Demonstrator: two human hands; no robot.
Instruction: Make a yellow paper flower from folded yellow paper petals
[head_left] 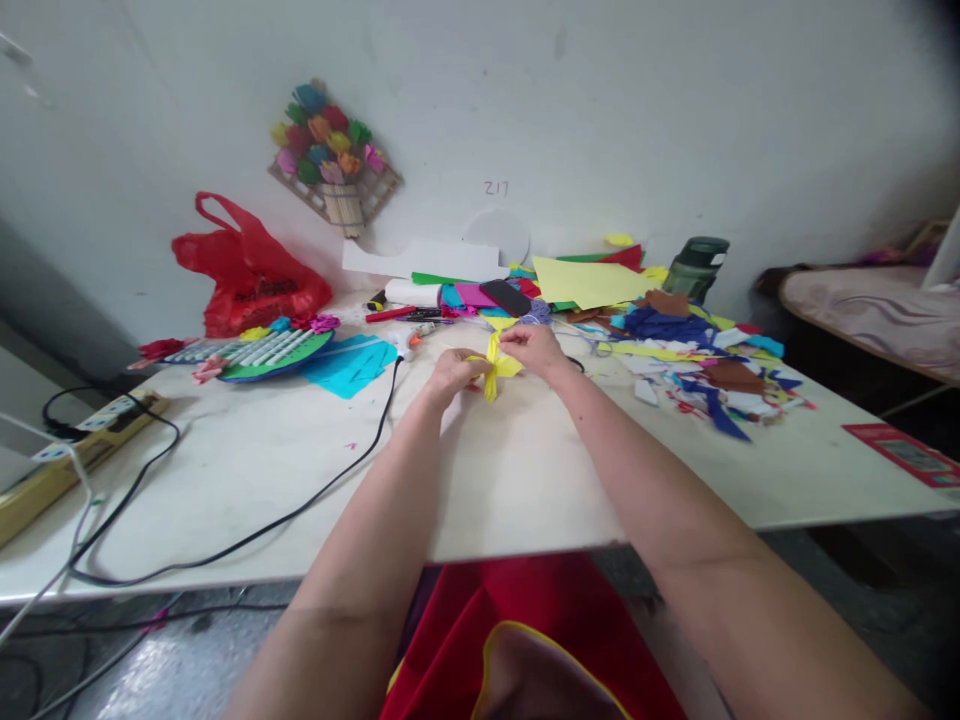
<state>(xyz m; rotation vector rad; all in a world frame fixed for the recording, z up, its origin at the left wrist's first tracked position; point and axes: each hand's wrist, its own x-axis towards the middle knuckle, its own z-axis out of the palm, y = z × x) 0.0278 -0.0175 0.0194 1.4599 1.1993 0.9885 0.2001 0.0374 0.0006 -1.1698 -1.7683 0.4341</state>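
Between my two hands, just above the white table, is a piece of yellow crepe paper [491,372] with several petal-like flaps, shaped like a flower. My left hand [455,374] pinches its left side, and a bit of red shows under those fingers. From the right, my right hand [534,350] has its fingertips closed on the upper right of the yellow paper. Close beyond the hands lie a ball of grey-purple yarn [538,313] and a dark phone [505,297]. A hot glue gun [405,342] with an orange tip rests to the left of my left hand.
A black cord [315,497] crosses the table's left side towards a power strip [97,430]. Coloured paper scraps [720,375] heap up on the right by a green bottle [697,268]. At the left are a red bag [247,270], a green-edged craft piece [281,357] and blue sheets [352,365].
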